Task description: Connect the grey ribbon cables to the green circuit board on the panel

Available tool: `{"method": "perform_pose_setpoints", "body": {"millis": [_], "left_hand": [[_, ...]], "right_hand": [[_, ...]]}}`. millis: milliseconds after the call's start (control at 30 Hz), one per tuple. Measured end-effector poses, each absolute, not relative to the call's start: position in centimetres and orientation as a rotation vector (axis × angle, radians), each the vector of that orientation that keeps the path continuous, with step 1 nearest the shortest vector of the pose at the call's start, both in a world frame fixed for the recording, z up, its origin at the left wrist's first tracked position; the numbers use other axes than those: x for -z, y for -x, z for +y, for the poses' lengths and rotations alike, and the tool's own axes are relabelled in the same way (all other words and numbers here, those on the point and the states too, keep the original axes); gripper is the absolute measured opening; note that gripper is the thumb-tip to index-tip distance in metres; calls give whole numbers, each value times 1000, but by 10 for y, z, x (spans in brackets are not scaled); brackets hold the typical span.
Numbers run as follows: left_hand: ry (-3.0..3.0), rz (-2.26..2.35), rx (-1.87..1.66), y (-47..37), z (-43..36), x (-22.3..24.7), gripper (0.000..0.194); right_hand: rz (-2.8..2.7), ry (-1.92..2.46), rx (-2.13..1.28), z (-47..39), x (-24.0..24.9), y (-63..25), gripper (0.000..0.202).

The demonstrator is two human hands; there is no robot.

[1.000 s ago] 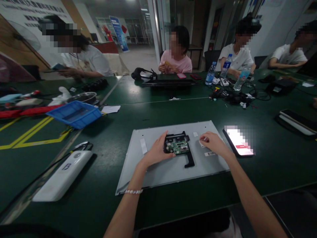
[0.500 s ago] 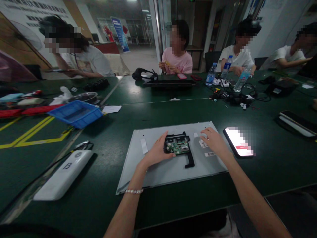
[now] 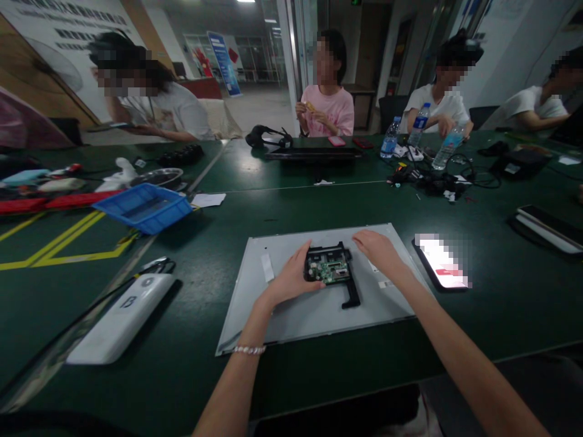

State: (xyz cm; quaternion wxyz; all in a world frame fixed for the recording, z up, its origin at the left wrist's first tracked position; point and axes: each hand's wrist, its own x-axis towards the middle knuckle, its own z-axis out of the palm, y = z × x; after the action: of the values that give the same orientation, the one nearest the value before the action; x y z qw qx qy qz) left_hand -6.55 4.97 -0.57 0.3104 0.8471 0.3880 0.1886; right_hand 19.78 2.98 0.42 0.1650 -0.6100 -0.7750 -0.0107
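Observation:
A black plastic frame (image 3: 350,292) with a green circuit board (image 3: 334,272) set in it lies on a flat pale grey panel (image 3: 314,315). My left hand (image 3: 294,273) grips the left end of the frame, fingers behind it and thumb along its near edge. Just right of the frame, my right hand (image 3: 378,252) is over the panel with fingers stretched forward, holding nothing that I can see. Part of the white labels (image 3: 385,284) on the panel shows beneath that hand. A white strip (image 3: 267,267) lies left of my left hand.
A lit phone (image 3: 439,264) lies right of the panel. To the left are a white power bank (image 3: 122,312) with a cable and a blue tray (image 3: 148,209). Bottles (image 3: 418,124) and tangled cables (image 3: 428,179) stand farther back. Several people sit across the table.
My right hand has moved left, from over the labels towards the frame's right side. My left hand keeps its grip on the frame. The view has shifted slightly.

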Motion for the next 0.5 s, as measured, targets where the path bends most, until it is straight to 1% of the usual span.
{"method": "perform_pose_setpoints", "body": {"millis": [233, 500], "left_hand": [[-2256, 1008, -523, 66, 53, 15, 106], [-2259, 984, -536, 66, 52, 13, 106]], "right_hand": [[-2319, 1567, -22, 54, -9, -144, 26], [-2347, 1556, -135, 66, 1, -117, 22]]}}
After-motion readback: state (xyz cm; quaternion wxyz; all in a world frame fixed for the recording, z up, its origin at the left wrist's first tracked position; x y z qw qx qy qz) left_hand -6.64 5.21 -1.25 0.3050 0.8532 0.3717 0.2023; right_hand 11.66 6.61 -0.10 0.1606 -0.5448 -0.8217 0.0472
